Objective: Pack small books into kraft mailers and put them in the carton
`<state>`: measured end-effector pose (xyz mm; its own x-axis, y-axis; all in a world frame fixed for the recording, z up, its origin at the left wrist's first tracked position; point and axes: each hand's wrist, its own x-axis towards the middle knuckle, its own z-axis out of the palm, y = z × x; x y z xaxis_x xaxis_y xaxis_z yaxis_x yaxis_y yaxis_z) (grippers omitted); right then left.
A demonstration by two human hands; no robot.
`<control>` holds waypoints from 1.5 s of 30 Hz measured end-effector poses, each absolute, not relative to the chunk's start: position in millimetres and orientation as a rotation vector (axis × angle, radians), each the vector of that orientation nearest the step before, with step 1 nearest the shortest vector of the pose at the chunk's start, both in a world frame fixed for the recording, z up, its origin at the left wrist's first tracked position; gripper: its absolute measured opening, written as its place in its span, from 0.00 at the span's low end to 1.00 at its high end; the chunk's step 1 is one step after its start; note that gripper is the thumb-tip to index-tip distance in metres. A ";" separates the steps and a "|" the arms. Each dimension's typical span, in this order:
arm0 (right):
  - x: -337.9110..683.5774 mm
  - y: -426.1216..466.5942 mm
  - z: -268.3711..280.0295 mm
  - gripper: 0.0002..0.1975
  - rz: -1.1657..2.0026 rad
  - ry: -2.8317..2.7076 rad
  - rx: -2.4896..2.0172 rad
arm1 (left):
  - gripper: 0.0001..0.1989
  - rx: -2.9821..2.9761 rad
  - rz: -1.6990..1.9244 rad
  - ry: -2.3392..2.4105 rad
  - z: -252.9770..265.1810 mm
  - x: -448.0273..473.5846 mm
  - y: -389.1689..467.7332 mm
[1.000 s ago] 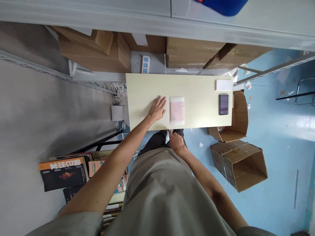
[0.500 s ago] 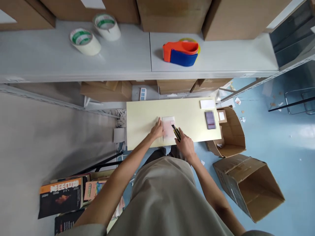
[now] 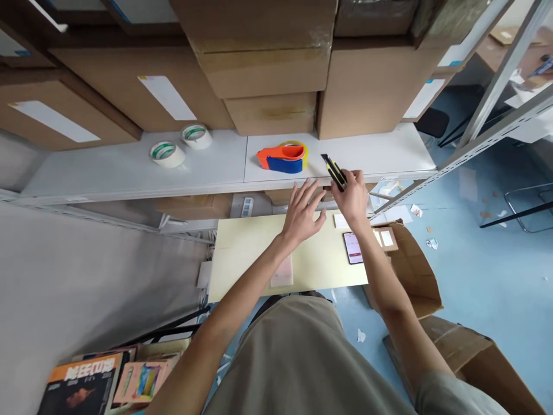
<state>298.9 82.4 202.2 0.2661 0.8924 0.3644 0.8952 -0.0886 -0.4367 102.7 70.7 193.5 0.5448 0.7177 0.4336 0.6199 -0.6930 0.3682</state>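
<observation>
My right hand [image 3: 352, 199] grips a black and yellow utility knife [image 3: 335, 173], raised close to the front edge of the grey shelf [image 3: 216, 167]. Beside it, my left hand [image 3: 302, 213] is lifted with its fingers spread and nothing in it. Below the left forearm, a pale pink flat packet [image 3: 283, 272] lies on the cream tabletop [image 3: 242, 242], partly covered by that arm. On the shelf near the knife sits an orange and blue tape dispenser [image 3: 281, 158].
Two tape rolls [image 3: 167, 154] stand on the shelf before stacked cardboard boxes [image 3: 276, 69]. A phone [image 3: 354, 248] lies at the table's right, near a white pad [image 3: 340, 221]. Open cartons [image 3: 410, 265] stand on the floor to the right; books [image 3: 86, 383] are at lower left.
Both hands have risen from the packet on the table toward the shelf, the right carrying the utility knife. My left hand has let go of the packet. The view has tilted up.
</observation>
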 end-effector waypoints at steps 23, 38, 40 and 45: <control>260.6 29.2 51.6 0.19 0.625 -1.820 -1.653 | 0.20 1.486 -0.219 1.939 -22.0 -10.9 -38.4; 165.9 -73.3 -77.9 0.18 1.739 -1.359 -1.883 | 0.30 1.285 -0.027 1.934 -78.1 -25.4 -69.1; 162.0 -69.0 -81.7 0.15 1.736 -1.291 -1.873 | 0.30 1.260 0.020 1.891 -79.3 -26.9 -68.8; 146.9 -55.5 -79.3 0.10 1.660 -1.172 -1.866 | 0.20 1.153 0.142 1.727 -75.2 -26.3 -67.0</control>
<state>146.9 -55.5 -79.3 -0.0455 0.7785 -0.6260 0.3291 -0.5800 -0.7452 -26.3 -67.0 -75.2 -0.0320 0.7439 -0.6675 0.6251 0.5360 0.5674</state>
